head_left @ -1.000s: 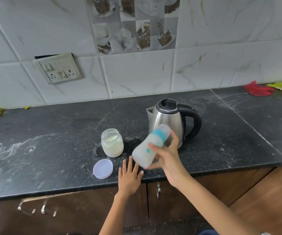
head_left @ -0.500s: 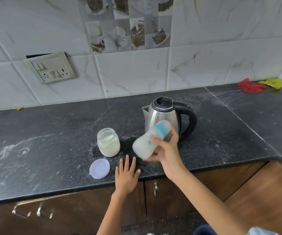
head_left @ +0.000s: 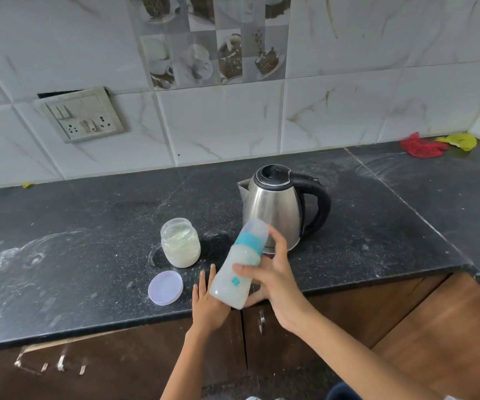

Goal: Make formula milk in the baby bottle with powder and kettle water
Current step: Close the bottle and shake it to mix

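Right hand (head_left: 273,287) grips the bottle (head_left: 237,267) around its lower body, thumb across the front near a small teal mark, index finger stretched up along the right side toward the collar. Bottle is lifted off the counter (head_left: 74,255) and tilted, cap end up and to the right, base down and to the left. Cap is translucent; collar below it is teal. Contents look milky white and fill most of the body.

Left hand (head_left: 208,301) lies flat, palm down, fingers spread, on the front edge of the counter. It holds nothing. The bottle's base overlaps its fingers in this view; contact between them cannot be told.

Jar (head_left: 180,243) stands upright and uncapped on the counter, just left of the bottle, with pale powder filling most of it. Its lid (head_left: 165,287) lies flat on the counter in front of the jar, near the left hand, not touching it.

Kettle (head_left: 279,206) stands upright behind the bottle, steel body, black lid closed, black handle to the right, spout to the left. The bottle's cap overlaps the kettle's lower front in this view.

Counter is dark stone with pale dusty smears, heaviest at the left. Red cloth (head_left: 422,145) and yellow cloth (head_left: 461,141) sit at the far right corner against the tiled wall. Switch plate (head_left: 81,118) is on the wall at left.
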Tool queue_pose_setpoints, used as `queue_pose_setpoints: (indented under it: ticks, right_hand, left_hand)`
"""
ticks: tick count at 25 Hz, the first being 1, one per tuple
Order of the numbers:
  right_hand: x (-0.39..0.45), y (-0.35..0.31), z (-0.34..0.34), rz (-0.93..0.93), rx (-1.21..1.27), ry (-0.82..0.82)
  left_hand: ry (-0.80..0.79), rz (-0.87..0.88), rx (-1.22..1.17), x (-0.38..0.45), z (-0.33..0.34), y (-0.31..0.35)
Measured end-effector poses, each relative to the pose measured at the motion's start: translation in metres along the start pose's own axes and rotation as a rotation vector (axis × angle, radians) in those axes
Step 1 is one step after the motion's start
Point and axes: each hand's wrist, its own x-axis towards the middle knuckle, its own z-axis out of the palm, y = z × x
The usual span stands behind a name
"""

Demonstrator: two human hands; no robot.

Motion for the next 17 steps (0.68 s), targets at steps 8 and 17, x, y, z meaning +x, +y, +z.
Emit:
queue_pose_setpoints:
  ticks: [8, 17]
  right_hand:
    - [0.009, 0.007, 0.003, 0.010, -0.041, 0.004]
    - [0.000, 0.007, 0.001, 0.096, -0.136, -0.011]
  left_hand:
    - [-0.025, -0.087, -0.124, -0.008, -0.007, 0.008]
    - [0.011, 0.003, -0.130, -0.004, -0.005, 0.000]
